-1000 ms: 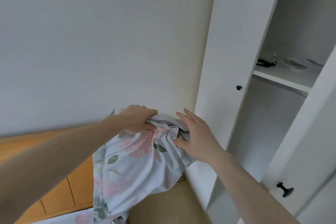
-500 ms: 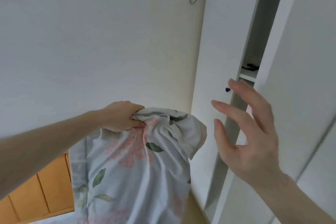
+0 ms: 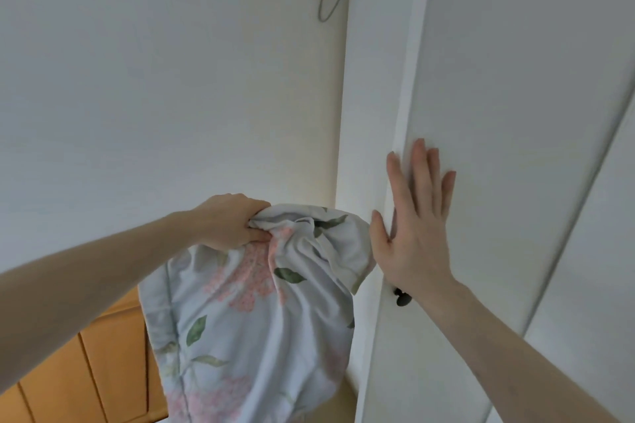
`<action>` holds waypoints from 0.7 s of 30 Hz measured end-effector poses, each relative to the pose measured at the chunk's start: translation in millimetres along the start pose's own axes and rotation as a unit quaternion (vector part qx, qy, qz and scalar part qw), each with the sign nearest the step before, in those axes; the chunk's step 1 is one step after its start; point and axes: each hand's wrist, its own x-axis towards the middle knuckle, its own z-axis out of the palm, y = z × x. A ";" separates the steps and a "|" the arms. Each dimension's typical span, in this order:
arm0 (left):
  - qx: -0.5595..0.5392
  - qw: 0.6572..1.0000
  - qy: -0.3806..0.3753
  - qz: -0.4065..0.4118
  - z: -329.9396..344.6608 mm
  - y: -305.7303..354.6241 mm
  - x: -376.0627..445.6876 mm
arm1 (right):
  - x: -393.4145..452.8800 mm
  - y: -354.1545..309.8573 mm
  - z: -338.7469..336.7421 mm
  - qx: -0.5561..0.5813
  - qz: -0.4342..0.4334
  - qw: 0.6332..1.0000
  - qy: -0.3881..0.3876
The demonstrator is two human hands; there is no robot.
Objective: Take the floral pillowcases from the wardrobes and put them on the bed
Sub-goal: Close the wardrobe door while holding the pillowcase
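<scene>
Left hand (image 3: pixel 231 221) grips the bunched top of the floral pillowcase (image 3: pixel 254 326), which hangs just left of the wardrobe door (image 3: pixel 498 148); right hand (image 3: pixel 412 216) flat, fingers straight, on the door; risk: a loose fold near the door edge gets pinched; bed not in view.

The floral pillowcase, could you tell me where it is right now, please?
In the head view the pillowcase hangs low in the middle, gripped at its top by the left hand, just left of the white wardrobe door.
</scene>
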 end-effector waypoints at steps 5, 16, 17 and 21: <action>0.018 0.999 0.005 -0.046 4.1 -22.9 20.3 | 13.6 17.9 38.6 -0.048 -0.001 0.998 -0.049; 0.070 0.996 0.008 -0.050 13.5 -53.8 71.3 | 15.9 94.9 124.7 -0.195 0.017 0.969 -0.152; 0.071 0.996 0.008 -0.052 15.3 -59.1 77.6 | 14.9 105.7 132.3 -0.211 0.023 0.964 -0.161; 0.053 0.997 0.010 -0.057 22.7 -82.1 102.6 | 3.3 151.4 160.5 -0.258 0.077 0.941 -0.203</action>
